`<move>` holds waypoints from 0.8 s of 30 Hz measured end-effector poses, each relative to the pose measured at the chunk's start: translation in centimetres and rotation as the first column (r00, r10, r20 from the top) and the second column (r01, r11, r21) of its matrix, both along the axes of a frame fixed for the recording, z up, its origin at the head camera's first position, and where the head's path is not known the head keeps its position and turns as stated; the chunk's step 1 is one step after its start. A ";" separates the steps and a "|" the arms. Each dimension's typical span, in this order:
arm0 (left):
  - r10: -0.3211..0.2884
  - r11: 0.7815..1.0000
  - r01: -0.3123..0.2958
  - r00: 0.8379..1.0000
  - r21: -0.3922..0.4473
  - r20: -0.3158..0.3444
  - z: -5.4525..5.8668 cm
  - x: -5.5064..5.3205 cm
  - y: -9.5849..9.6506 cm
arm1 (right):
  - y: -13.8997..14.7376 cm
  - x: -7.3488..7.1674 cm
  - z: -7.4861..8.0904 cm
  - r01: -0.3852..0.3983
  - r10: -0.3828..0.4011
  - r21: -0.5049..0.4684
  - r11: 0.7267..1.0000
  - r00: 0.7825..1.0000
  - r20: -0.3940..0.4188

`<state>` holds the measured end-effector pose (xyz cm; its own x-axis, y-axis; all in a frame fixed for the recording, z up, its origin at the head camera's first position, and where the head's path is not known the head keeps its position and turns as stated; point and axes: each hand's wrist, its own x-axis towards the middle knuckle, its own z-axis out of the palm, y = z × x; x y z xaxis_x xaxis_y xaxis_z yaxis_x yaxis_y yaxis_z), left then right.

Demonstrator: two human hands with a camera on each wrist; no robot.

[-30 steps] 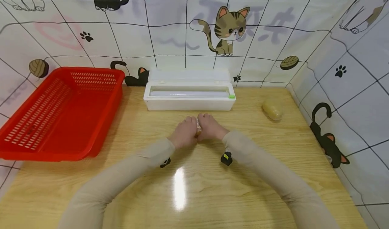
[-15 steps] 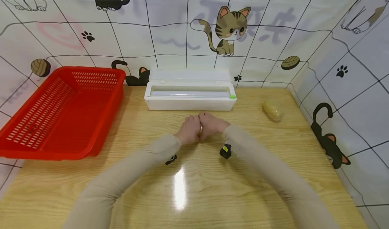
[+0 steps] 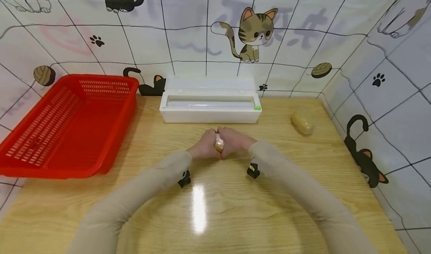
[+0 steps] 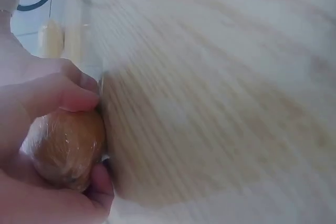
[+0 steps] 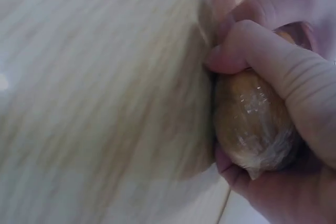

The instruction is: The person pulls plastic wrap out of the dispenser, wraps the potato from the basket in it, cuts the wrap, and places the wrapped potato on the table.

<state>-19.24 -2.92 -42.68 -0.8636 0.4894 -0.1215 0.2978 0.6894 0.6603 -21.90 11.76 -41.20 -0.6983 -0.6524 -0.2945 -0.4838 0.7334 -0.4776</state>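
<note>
Between my two hands is a rounded brown-orange thing wrapped in clear cling film (image 3: 219,143), close over the table in front of the white box. My left hand (image 3: 205,146) grips its left side; in the left wrist view thumb and fingers curl round the shiny wrapped end (image 4: 71,145). From the other side my right hand (image 3: 233,141) holds it, and the right wrist view shows the twisted film at the lower end of the wrapped thing (image 5: 254,124). The hands meet at the knuckles and hide most of it.
Behind the hands stands a white cling film box (image 3: 210,115), lid up, with a roll inside and a green slider at its right. A red plastic basket (image 3: 116,145) is at the left. A film-wrapped yellow potato (image 3: 302,121) lies on the wooden table (image 3: 286,216) at the right.
Both hands stay on the wrapped thing and have shifted slightly. It was nearly hidden half a second ago; now more of it shows between them.
</note>
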 end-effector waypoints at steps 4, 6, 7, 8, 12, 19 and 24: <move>-0.084 0.992 0.084 0.996 -0.092 0.009 0.6 -0.2 -0.1 | -0.1 1.1 0.0 0.052 -0.048 0.037 0.998 0.992 -0.115; -0.111 0.988 0.113 0.994 -0.106 0.022 0.9 -0.4 -0.1 | -0.5 2.0 0.5 0.099 -0.080 0.089 0.991 0.978 -0.191; -0.120 0.985 0.124 0.992 -0.117 0.039 0.9 -0.6 -0.2 | -0.8 2.4 0.8 0.113 -0.086 0.115 0.987 0.974 -0.211; -0.118 0.986 0.124 0.991 -0.114 0.062 1.0 -0.8 -0.2 | -1.0 2.8 1.1 0.128 -0.095 0.134 0.983 0.969 -0.229; -0.074 0.993 0.084 0.991 -0.088 0.112 0.2 -1.7 -0.3 | -1.5 3.4 1.5 0.149 -0.112 0.141 0.979 0.965 -0.239; -0.006 0.996 0.006 1.000 -0.093 -0.006 0.9 0.1 -0.8 | -1.2 2.6 0.1 0.115 -0.094 0.064 0.991 0.960 -0.263; -0.129 0.980 0.116 0.989 -0.160 -0.078 1.7 0.5 -1.5 | -1.1 2.4 0.6 0.148 -0.146 -0.001 0.989 0.975 -0.167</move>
<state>-18.73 -4.45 -41.01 -0.8088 0.5734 -0.1303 0.4384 0.7357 0.5163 -19.49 10.64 -40.64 -0.8263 -0.5360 -0.1732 -0.4418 0.8074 -0.3911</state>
